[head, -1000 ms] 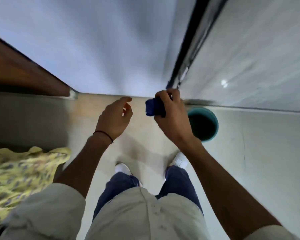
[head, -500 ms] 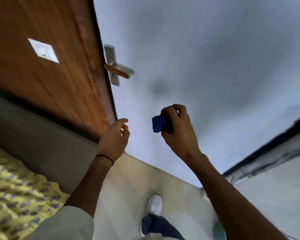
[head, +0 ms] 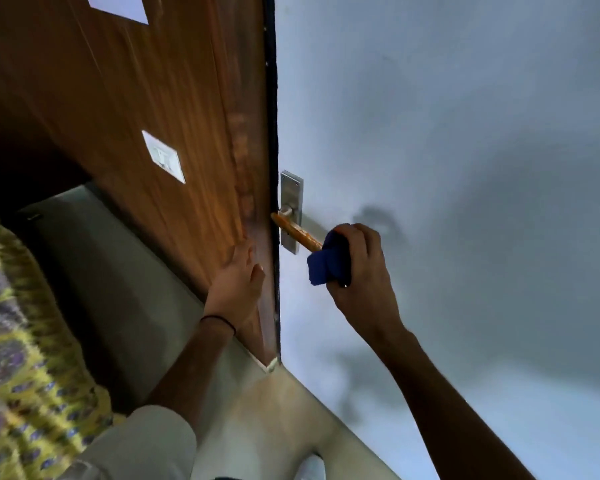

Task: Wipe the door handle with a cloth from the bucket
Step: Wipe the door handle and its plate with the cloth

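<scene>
Right hand: the right hand (head: 359, 271) is clenched around a dark blue cloth (head: 328, 263), fingers curled over the top of it and thumb side toward the door.
Cloth: bunched into a thick wad; its upper part covers the outer end of the door handle (head: 297, 232), its lower part sticks out to the left below the fingers.
Door handle: an amber lever, slanting down to the right from a silver backplate (head: 291, 202) on the door edge; the inner half is bare, the outer end is hidden under the cloth and hand.
Left hand: the left hand (head: 238, 285) is spread flat, palm against the brown wooden door (head: 160, 109) near its right edge, just below and left of the handle; it grips nothing. A thin dark band (head: 219, 322) circles the wrist.
Door: stands edge-on to the camera, with two white labels (head: 163, 157) on its face.
Wall: a pale grey-blue wall (head: 465, 133) fills the right side, behind the right hand.
Left foreground: a yellow patterned fabric (head: 18, 341) lies at the near left, with a light sleeve (head: 146, 441) beside it.
Bucket: out of view.
</scene>
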Demonstrator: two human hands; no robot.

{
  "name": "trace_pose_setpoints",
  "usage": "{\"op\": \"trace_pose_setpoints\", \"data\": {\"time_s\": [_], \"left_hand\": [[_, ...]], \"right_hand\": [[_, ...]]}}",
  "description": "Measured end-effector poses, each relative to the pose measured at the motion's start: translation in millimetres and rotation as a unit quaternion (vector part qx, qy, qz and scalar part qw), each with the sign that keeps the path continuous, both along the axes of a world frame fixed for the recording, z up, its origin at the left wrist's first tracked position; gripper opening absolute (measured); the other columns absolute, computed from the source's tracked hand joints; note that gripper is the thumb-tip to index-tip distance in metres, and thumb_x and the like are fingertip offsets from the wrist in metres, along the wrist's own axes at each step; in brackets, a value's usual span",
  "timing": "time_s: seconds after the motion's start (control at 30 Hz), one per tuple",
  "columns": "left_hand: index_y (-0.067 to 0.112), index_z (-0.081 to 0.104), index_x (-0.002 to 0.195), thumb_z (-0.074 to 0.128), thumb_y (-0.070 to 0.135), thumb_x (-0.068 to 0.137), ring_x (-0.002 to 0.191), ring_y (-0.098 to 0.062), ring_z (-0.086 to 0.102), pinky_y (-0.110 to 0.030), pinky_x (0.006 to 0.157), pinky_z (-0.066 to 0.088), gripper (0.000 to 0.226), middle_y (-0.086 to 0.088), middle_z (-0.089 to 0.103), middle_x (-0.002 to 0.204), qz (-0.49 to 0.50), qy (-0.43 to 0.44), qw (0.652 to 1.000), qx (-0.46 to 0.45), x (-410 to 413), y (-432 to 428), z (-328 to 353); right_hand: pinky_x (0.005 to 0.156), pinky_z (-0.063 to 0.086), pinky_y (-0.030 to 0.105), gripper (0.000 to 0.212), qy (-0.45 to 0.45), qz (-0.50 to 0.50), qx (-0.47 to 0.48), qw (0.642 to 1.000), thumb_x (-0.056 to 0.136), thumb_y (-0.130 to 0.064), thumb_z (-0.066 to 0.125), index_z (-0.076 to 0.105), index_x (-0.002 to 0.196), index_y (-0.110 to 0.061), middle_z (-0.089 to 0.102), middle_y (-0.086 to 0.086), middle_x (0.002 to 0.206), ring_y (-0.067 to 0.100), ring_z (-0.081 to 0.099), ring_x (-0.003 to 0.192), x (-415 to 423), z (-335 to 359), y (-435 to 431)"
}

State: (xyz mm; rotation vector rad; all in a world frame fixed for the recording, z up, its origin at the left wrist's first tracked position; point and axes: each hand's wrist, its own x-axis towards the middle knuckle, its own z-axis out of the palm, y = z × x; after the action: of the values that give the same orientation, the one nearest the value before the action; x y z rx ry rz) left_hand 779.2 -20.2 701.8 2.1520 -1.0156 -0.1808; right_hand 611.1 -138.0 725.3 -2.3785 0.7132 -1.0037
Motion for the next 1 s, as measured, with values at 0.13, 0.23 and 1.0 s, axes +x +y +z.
{"op": "trace_pose_setpoints", "data": {"time_s": [0.13, 0.23, 1.0], "left_hand": [[0.003, 0.043, 0.138, 0.052, 0.005, 0.091, 0.117, -0.039, 0.055, -0.045, 0.096, 0.049, 0.048, -0.02, 0.051, 0.136, 0.047, -0.013, 0.999, -0.023, 22, -19, -2], [0.008, 0.046, 0.134, 0.054, 0.012, 0.09, 0.109, -0.043, 0.057, -0.05, 0.09, 0.051, 0.046, -0.021, 0.051, 0.133, 0.1, 0.0, 0.994, -0.036, 44, -34, -5], [0.008, 0.009, 0.154, 0.052, 0.041, 0.099, 0.151, -0.034, 0.011, -0.053, 0.12, 0.022, 0.076, -0.023, 0.012, 0.161, -0.045, -0.099, 0.978, -0.177, 160, -98, -46]], "right_hand": [[0.081, 0.046, 0.014, 0.062, -0.031, -0.015, 0.0, 0.999, 0.069, -0.008, 0.08, 0.049, 0.123, -0.003, 0.043, 0.015, 0.129, 0.012, 0.046, 0.111, 22, -10, -15], [0.07, 0.048, 0.024, 0.063, 0.001, -0.022, 0.0, 1.0, 0.071, -0.012, 0.081, 0.048, 0.124, -0.005, 0.044, 0.014, 0.128, 0.017, 0.054, 0.1, 38, -17, -21], [0.101, 0.041, 0.041, 0.055, 0.196, -0.234, -0.075, 0.949, 0.081, -0.012, 0.073, 0.054, 0.132, 0.0, 0.061, 0.018, 0.128, 0.034, 0.057, 0.114, 173, -39, 12]]}}
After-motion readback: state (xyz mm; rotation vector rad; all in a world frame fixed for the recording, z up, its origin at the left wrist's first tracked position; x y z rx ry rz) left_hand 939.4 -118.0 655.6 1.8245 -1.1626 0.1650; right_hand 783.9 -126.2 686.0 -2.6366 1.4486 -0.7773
